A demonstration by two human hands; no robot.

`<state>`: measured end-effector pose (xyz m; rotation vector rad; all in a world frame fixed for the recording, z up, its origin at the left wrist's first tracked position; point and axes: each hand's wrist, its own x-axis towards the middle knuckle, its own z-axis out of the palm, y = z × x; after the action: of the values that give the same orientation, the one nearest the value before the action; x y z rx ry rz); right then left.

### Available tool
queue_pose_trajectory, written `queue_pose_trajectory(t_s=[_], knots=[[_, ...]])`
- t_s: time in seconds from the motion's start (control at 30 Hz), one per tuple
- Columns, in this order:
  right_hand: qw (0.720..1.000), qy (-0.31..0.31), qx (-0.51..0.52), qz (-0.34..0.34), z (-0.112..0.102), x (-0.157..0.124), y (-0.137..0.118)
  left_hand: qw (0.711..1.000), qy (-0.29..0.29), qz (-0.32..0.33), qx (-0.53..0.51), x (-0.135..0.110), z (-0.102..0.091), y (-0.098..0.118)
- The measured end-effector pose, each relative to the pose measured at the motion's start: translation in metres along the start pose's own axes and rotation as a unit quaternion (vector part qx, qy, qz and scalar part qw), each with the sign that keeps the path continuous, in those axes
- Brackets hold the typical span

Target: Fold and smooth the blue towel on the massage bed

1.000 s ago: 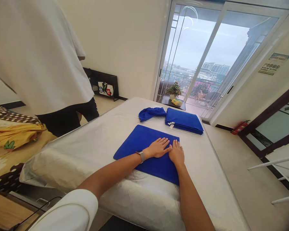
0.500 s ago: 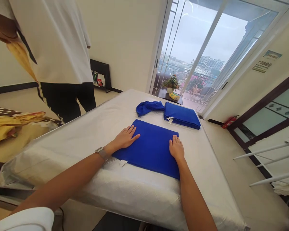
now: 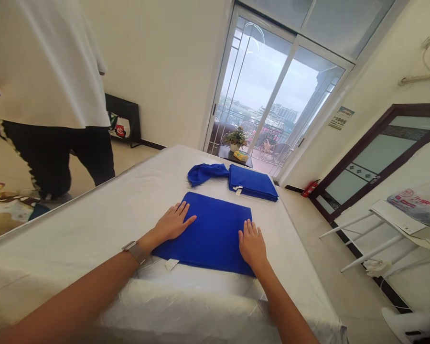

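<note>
A folded blue cloth [image 3: 211,234] lies flat on a plastic-covered mattress [image 3: 136,205], a white tag showing at its near left edge. My left hand [image 3: 172,222] rests flat on the cloth's left edge, fingers stretched out and thumb apart. On the right edge lies my right hand [image 3: 252,241], its fingers also extended and flat. Beyond them sits a neat stack of folded blue cloths [image 3: 253,182] with white tags. Left of that stack is a crumpled blue cloth [image 3: 207,174].
A person [image 3: 50,86] in a white top and black trousers stands beyond the mattress's left side. At right, a white table [image 3: 394,217] bears a plastic bag [image 3: 421,203]. A fire extinguisher [image 3: 310,188] stands near the door [image 3: 376,157]. Past the mattress, a potted plant [image 3: 236,138] sits on a small table.
The view has swung right and up, so everything appears shifted left. Both hands stay flat at the edges of the folded blue cloth. The yellow cloth by the person has left view.
</note>
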<state>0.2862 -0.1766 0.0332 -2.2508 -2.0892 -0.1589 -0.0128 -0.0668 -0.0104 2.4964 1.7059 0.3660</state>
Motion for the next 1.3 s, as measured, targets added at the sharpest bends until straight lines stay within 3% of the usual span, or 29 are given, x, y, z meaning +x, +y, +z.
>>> queue_pose_trajectory(t_s=[0.1, 0.23, 0.37, 0.47, 0.67, 0.77, 0.83, 0.9, 1.03, 1.13, 1.2, 1.3], knots=[[0.998, -0.040, 0.043, 0.024, 0.006, -0.022, -0.001, 1.000, 0.005, 0.021, 0.005, 0.000, 0.002, -0.003], [0.993, -0.060, 0.096, 0.043, 0.013, -0.030, 0.001, 0.998, 0.024, 0.053, 0.023, -0.004, -0.003, -0.008], [0.990, -0.047, 0.124, 0.043, 0.013, -0.028, 0.002, 0.993, 0.058, 0.088, 0.048, -0.007, -0.014, 0.010], [0.990, -0.037, 0.130, 0.039, 0.014, -0.029, 0.002, 0.984, 0.046, 0.168, 0.045, -0.009, -0.011, 0.056], [0.993, -0.024, 0.114, 0.015, 0.018, -0.033, 0.005, 0.958, 0.029, 0.286, -0.019, -0.004, 0.020, 0.181], [0.992, -0.027, 0.121, 0.002, 0.018, -0.034, 0.006, 0.952, 0.001, 0.305, -0.029, 0.002, 0.032, 0.200], [0.991, -0.024, 0.130, 0.017, 0.016, -0.034, 0.004, 0.957, -0.005, 0.289, -0.037, 0.003, 0.037, 0.188], [0.990, -0.019, 0.135, 0.034, 0.014, -0.034, 0.002, 0.967, -0.001, 0.250, -0.039, -0.002, 0.037, 0.157], [0.989, -0.020, 0.140, 0.045, 0.013, -0.033, 0.000, 0.984, 0.000, 0.175, 0.009, -0.030, 0.026, 0.066], [0.989, -0.033, 0.135, 0.045, 0.015, -0.032, 0.001, 0.988, 0.032, 0.140, 0.057, -0.059, 0.021, 0.004], [0.991, -0.039, 0.122, 0.041, 0.015, -0.031, 0.001, 0.992, 0.046, 0.102, 0.058, -0.074, 0.020, -0.017], [0.994, -0.035, 0.090, 0.042, 0.012, -0.031, 0.000, 0.998, 0.045, 0.033, 0.022, -0.084, 0.018, -0.018]])
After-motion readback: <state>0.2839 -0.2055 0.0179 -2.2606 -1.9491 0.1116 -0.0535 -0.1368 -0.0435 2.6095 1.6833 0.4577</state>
